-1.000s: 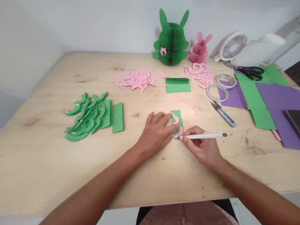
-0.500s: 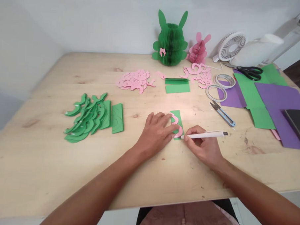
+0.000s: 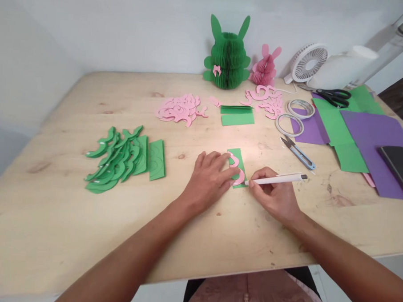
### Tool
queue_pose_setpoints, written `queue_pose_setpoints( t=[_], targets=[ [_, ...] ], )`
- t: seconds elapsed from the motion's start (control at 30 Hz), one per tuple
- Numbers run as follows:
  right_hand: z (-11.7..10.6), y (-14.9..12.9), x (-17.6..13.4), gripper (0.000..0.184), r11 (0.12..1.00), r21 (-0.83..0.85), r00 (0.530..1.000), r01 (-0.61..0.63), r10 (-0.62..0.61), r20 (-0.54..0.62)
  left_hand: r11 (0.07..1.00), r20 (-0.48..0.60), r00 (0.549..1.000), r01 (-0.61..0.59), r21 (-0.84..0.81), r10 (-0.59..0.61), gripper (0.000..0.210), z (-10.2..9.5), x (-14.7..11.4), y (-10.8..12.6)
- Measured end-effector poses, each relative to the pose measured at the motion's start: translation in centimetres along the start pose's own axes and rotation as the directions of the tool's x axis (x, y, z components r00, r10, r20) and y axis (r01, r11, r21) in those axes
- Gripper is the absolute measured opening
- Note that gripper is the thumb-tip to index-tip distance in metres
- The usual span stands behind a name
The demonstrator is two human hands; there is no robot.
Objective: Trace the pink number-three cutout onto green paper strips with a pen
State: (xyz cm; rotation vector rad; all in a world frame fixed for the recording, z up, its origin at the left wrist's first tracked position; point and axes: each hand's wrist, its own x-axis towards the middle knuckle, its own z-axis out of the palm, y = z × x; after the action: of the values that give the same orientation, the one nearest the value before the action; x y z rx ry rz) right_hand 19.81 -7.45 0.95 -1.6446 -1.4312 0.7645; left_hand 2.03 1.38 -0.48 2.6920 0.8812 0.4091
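Observation:
My left hand [image 3: 209, 181] lies with its fingers spread, pressing a curved pink paper cutout [image 3: 239, 176] onto a small green paper strip [image 3: 235, 153]. Part of both is hidden under the fingers. My right hand [image 3: 275, 194] is closed around a white pen [image 3: 280, 179], whose tip is at the lower right edge of the strip, beside the cutout. Left of my hands is a heap of curved green paper pieces [image 3: 117, 160]. Next to it lies a green paper block with curved pencil lines [image 3: 157, 160].
Behind are pink cutouts [image 3: 179, 109], folded green strips [image 3: 237, 119], a green paper rabbit [image 3: 228, 58], a pink one [image 3: 265, 71] and a fan [image 3: 308, 63]. To the right: tape rolls [image 3: 289, 132], thread snips [image 3: 299, 154], scissors [image 3: 337, 97], purple paper [image 3: 369, 131] and a phone [image 3: 399, 164].
The pen tip has shifted very slightly to the right along the strip's edge. My left hand stays in place on the cutout. The whole view has tilted a little.

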Motion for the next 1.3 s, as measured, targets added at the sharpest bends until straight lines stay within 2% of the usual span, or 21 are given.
queue_pose_setpoints(
  t=[0.23,0.93,1.17,1.3],
  targets=[
    [-0.04,0.08,0.05,0.007,1.000,-0.023,1.000,0.000,-0.001,-0.019,1.000,-0.026,0.999,-0.019,0.007,0.019,0.025,0.13,-0.05,-0.09],
    [-0.03,0.36,0.19,0.006,0.999,-0.022,0.998,-0.024,0.023,-0.057,1.000,-0.016,1.000,-0.008,-0.009,0.008,0.023,0.15,-0.03,-0.11],
    [-0.20,-0.20,0.24,0.006,0.997,-0.081,0.988,0.012,-0.025,-0.154,1.000,-0.036,0.999,-0.021,0.000,0.021,0.024,0.26,-0.01,-0.13],
    [-0.18,-0.02,0.13,0.009,0.997,-0.049,0.994,0.061,-0.065,-0.085,1.000,-0.035,0.999,-0.021,0.011,0.022,0.025,0.24,0.01,-0.11]
  ],
)
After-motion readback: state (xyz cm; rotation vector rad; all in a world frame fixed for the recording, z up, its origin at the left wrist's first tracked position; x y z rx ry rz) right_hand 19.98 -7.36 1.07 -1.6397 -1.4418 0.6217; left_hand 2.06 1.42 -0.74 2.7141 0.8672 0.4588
